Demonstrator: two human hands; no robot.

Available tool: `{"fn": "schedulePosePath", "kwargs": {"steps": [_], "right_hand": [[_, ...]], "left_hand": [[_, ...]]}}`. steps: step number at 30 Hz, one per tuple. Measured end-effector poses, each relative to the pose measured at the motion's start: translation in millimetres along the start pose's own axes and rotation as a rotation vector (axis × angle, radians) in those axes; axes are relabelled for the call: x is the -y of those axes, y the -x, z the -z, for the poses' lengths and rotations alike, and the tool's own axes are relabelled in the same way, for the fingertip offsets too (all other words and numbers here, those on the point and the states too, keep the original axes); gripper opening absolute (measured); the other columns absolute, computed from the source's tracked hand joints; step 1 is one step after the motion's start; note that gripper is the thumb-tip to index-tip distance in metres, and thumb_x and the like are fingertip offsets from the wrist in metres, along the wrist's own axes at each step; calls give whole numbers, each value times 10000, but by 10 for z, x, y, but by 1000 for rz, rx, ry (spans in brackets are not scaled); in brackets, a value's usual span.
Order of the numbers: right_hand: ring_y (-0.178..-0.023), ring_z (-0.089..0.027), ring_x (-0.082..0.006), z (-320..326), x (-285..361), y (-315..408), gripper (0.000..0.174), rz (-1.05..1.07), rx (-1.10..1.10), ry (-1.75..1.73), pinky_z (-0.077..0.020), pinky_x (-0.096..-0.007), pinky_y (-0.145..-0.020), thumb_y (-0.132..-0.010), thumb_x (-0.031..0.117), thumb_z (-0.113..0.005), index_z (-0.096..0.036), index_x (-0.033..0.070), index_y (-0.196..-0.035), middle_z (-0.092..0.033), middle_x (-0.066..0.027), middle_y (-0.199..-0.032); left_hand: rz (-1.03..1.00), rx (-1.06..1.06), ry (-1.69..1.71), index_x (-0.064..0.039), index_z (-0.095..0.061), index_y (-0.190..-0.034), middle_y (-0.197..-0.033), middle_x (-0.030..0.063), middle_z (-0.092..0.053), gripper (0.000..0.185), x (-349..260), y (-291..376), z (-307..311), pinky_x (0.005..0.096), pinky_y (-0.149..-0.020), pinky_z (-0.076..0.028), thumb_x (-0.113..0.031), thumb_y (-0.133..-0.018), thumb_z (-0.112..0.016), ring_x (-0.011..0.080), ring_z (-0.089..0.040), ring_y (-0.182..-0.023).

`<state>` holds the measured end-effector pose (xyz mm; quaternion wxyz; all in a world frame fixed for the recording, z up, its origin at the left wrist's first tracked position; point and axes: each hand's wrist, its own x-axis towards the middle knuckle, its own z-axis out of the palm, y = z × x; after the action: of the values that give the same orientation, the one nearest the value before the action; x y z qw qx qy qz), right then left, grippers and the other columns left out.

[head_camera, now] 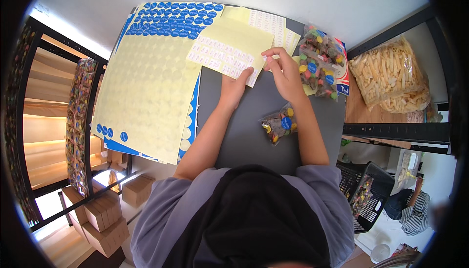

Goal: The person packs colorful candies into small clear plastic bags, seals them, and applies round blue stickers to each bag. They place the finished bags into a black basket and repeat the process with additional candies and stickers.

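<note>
My left hand grips the lower edge of a sheet of small white labels, thumb on top. Part of that sheet is bare yellowish backing. Beside its right edge, my right hand pinches what looks like one small white label between thumb and fingertips. Below my right hand, by the forearm, a clear bag of colourful sweets with a round blue sticker lies on the dark grey table. More bags of the same sweets are piled to the right of the hand.
A large sheet of round blue stickers, mostly peeled, covers the table's left side. More label sheets lie at the back. On the right, a wooden shelf holds a big bag of pale stick snacks. A black crate stands behind right.
</note>
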<state>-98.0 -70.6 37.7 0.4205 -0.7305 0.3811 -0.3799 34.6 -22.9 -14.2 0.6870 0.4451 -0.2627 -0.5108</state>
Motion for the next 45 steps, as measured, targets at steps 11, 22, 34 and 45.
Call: {"fn": "schedulePosePath", "kwargs": {"steps": [11, 22, 34, 45], "right_hand": [[-752, -611, -270, -51, 29, 92, 172, 193, 38, 152, -466, -339, -678, -876, 117, -495, -518, 22, -1017, -623, -129, -966], [-752, -584, -156, 27, 60, 110, 191, 160, 57, 155, -447, -286, -668, -863, 75, -488, -522, 26, -1044, -624, -87, -983], [-705, -542, -95, 311, -30, 498, 63, 3, -369, -49, -407, -231, -611, -815, 65, -583, -583, 17, -856, -600, -37, -840], [-658, -556, -227, 212, 151, 927, 83, 188, -505, 454, -440, -309, -606, -738, 21, -612, -578, 35, -813, -570, -86, -773]], "left_hand": [[46, 39, 71, 39, -478, -1150, -1092, 111, -569, 384, -8, 6, 15, 275, -821, -453, -14, -792, -605, 172, -570, -970], [59, 62, 116, 37, -457, -1178, -1111, 110, -561, 411, 5, 16, 7, 270, -828, -446, 7, -791, -593, 171, -559, -992], [825, 800, 74, 38, -521, -1080, -856, 137, -613, 555, -368, 60, 70, 285, -660, -536, -449, -952, -287, 181, -631, -752], [422, 684, -194, 7, -562, -1124, -517, -70, -375, 280, -288, 386, -208, 181, -413, -252, -146, -897, -500, 16, -297, -429]]}}
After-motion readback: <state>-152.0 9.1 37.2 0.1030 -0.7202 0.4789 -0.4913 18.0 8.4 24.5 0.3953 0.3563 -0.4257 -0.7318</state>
